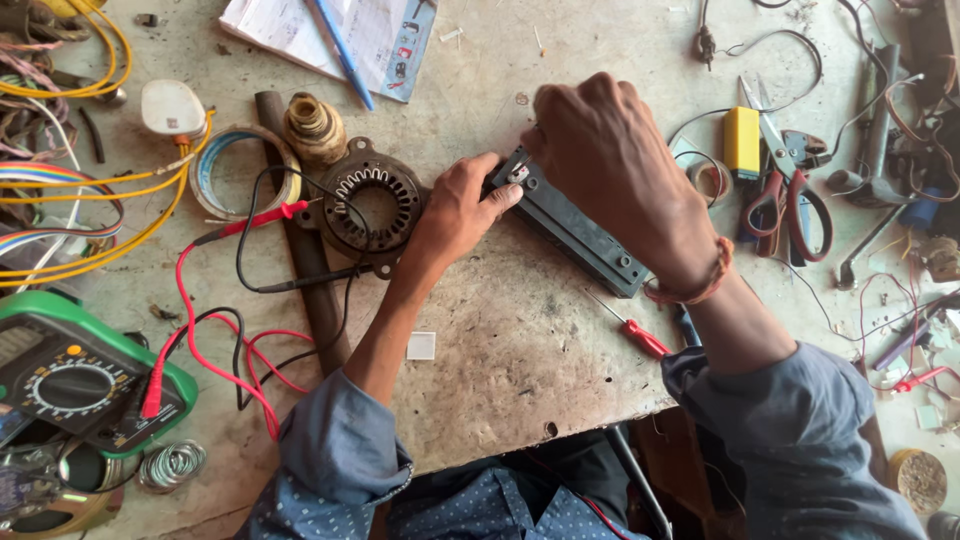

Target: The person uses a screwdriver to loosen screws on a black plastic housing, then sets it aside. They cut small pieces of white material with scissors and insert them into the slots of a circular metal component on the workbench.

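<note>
Working the end fitting of the long dark block on my tabletop point(520, 340).

Nearest me, a red-handled screwdriver point(632, 330) lies on the rough, stained top. My left hand point(455, 215) is clamped on the near end of the flat, rectangular dark block point(580, 232); my right hand point(610, 160) is closed over its small metal fitting, what it pinches hidden. Next calls for a steady, fine touch, I judge. Beyond: ribbed metal stator ring point(372, 205), red-handled scissors point(785, 190).
</note>
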Available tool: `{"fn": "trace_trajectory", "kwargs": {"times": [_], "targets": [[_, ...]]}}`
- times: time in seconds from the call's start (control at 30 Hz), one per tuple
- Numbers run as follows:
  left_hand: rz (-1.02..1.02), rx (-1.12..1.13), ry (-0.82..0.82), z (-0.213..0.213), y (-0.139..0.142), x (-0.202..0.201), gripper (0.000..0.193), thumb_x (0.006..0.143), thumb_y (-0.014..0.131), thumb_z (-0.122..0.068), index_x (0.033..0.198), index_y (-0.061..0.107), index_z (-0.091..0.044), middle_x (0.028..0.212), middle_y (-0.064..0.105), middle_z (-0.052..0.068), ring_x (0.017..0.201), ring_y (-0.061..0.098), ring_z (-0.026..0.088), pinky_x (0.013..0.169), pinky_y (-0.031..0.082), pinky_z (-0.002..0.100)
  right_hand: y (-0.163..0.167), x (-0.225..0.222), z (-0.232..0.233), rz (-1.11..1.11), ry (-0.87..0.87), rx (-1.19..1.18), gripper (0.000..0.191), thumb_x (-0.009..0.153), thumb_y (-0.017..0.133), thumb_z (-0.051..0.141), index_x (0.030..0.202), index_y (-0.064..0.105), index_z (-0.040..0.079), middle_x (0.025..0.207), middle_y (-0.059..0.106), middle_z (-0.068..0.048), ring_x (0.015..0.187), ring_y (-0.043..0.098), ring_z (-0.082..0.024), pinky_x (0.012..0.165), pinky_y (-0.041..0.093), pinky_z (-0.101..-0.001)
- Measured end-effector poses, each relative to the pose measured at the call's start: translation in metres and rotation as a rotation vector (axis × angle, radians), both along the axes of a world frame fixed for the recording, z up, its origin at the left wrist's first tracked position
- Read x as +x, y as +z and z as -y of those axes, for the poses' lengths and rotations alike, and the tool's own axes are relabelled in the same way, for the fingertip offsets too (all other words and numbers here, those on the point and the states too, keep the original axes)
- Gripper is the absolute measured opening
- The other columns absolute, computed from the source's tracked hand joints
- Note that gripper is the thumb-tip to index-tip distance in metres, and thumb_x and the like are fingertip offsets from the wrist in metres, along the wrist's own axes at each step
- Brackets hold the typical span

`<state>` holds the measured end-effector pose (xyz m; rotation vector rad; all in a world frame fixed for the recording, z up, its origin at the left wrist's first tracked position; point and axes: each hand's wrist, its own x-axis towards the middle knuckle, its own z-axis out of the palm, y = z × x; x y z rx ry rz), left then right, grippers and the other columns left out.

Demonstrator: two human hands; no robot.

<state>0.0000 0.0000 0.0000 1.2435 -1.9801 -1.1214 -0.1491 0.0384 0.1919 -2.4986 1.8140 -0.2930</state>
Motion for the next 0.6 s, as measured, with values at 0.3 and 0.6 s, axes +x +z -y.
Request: {"fn": "trace_trajectory", "kwargs": {"times": [0.3, 0.6], "targets": [[-0.203, 0.209, -0.031, -0.008, 0.046, 0.005, 0.030, 0.092, 0.068, -0.035, 0.103, 0.071, -0.007, 0.084, 0.066, 0.006, 0.076, 0.060, 0.021, 0.067, 0.049, 0.039, 0.009, -0.005, -0.020, 0.168, -0.090, -0.029, 0.013, 0.099, 0.073, 0.012, 0.094, 0.073, 0.000, 0.074, 0.071, -0.009, 0.054, 0.067, -0.018, 0.046, 0.052, -0.0319], [-0.733, 0.053, 0.036, -0.001, 0.032, -0.005, 0.046, 0.096, 0.070, -0.040, 0.128, 0.067, -0.007, 0.109, 0.060, 0.004, 0.095, 0.062, 0.015, 0.077, 0.057, 0.032, 0.017, -0.024, -0.066, 0.304, 0.017, -0.380, 0.007, 0.108, 0.078, 0.006, 0.113, 0.074, 0.005, 0.114, 0.070, -0.009, 0.092, 0.074, -0.018, 0.077, 0.060, -0.0292]]}}
